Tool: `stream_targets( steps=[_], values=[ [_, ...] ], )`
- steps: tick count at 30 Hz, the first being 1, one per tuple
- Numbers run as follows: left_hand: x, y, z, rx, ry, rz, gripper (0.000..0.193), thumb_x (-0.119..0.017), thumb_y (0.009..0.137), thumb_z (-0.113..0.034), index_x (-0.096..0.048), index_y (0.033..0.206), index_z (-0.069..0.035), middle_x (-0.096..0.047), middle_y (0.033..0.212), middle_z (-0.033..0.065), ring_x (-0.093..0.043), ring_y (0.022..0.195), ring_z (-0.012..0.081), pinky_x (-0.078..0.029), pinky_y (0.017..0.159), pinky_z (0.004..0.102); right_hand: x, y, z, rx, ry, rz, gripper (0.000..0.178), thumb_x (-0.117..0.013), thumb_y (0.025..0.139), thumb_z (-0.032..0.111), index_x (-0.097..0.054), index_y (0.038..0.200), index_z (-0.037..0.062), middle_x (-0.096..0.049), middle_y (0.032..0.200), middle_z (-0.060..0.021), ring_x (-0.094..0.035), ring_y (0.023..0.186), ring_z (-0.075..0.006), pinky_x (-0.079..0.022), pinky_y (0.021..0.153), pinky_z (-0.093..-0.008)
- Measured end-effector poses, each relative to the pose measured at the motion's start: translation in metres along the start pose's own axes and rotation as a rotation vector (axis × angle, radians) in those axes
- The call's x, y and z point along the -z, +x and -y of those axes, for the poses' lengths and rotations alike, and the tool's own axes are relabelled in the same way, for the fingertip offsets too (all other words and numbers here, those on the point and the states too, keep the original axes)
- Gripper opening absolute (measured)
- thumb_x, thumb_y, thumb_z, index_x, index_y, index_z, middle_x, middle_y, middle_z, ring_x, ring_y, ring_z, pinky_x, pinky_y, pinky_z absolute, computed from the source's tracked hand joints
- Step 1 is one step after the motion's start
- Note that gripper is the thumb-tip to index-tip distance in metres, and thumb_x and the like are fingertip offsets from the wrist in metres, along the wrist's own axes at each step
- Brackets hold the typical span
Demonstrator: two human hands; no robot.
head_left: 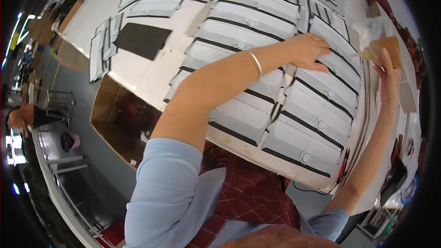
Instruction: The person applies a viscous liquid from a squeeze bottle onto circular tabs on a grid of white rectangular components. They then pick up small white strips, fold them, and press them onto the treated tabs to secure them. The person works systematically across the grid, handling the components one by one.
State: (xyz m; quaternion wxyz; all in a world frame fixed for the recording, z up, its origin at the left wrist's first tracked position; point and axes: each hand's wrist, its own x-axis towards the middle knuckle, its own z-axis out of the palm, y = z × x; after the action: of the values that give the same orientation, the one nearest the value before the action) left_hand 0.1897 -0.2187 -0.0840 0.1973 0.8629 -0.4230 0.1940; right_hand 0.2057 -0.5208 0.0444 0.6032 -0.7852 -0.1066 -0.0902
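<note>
On the white table lie rows of pale grey and white flat pieces (317,121) with black edge strips, many with a small clear round disc. My left hand (307,50), with a bangle on its wrist, rests on the upper middle rows. Its fingers reach to the right, thumb apart, and I see nothing in them. At the right, my right hand (389,80) grips a squeeze bottle (388,51) of amber liquid, tilted on its side above the table's right part. Its thin nozzle points left toward the pieces.
A black sheet (143,40) and more strips (103,48) lie at the left. An open cardboard box (108,117) stands by the table's left edge. A red-handled tool (343,164) lies near the front right corner. Clear plastic (374,28) sits behind the bottle.
</note>
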Motion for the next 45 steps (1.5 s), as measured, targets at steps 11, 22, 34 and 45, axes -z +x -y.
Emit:
stream_targets(
  steps=[11, 22, 34, 45],
  values=[
    [-0.010, -0.001, 0.004, -0.003, -0.005, -0.039, 0.060, -0.062, 0.093, -0.053, -0.068, 0.120, 0.000, -0.062, 0.134, 0.0148, -0.054, 0.127, 0.0305, -0.042, 0.108, 0.0416, 0.017, 0.002, 0.000, -0.001, -0.287, -0.014, 0.050, -0.076, 0.090, 0.044, -0.065, 0.126, 0.0099, -0.066, 0.111, -0.0008, -0.061, 0.091, -0.0053, -0.049, 0.071, -0.0192],
    [-0.002, 0.001, -0.003, 0.031, -0.007, 0.019, 0.064, -0.059, 0.095, -0.056, -0.066, 0.125, 0.000, -0.059, 0.140, 0.0161, -0.051, 0.133, 0.0313, -0.039, 0.112, 0.0411, 0.024, -0.022, 0.049, 0.109, -0.380, -0.047, 0.059, -0.074, 0.090, 0.048, -0.061, 0.132, 0.0089, -0.064, 0.110, -0.0002, -0.057, 0.087, -0.0041, -0.046, 0.069, -0.0183],
    [0.006, 0.002, -0.006, 0.023, 0.006, 0.019, 0.062, -0.061, 0.095, -0.052, -0.064, 0.128, 0.001, -0.059, 0.140, 0.0168, -0.051, 0.132, 0.0332, -0.041, 0.111, 0.0421, 0.009, -0.034, 0.067, 0.077, -0.253, 0.035, 0.059, -0.078, 0.086, 0.046, -0.064, 0.125, 0.0046, -0.069, 0.104, -0.0034, -0.065, 0.085, -0.0078, -0.050, 0.069, -0.0203],
    [-0.001, 0.007, -0.007, -0.001, -0.015, -0.043, 0.060, -0.061, 0.096, -0.051, -0.065, 0.128, 0.000, -0.059, 0.140, 0.0157, -0.051, 0.134, 0.0331, -0.040, 0.113, 0.0433, 0.018, -0.018, 0.058, 0.048, -0.235, 0.089, 0.055, -0.081, 0.086, 0.040, -0.064, 0.124, 0.0035, -0.068, 0.106, -0.0026, -0.065, 0.092, -0.0078, -0.052, 0.070, -0.0220]
  ],
)
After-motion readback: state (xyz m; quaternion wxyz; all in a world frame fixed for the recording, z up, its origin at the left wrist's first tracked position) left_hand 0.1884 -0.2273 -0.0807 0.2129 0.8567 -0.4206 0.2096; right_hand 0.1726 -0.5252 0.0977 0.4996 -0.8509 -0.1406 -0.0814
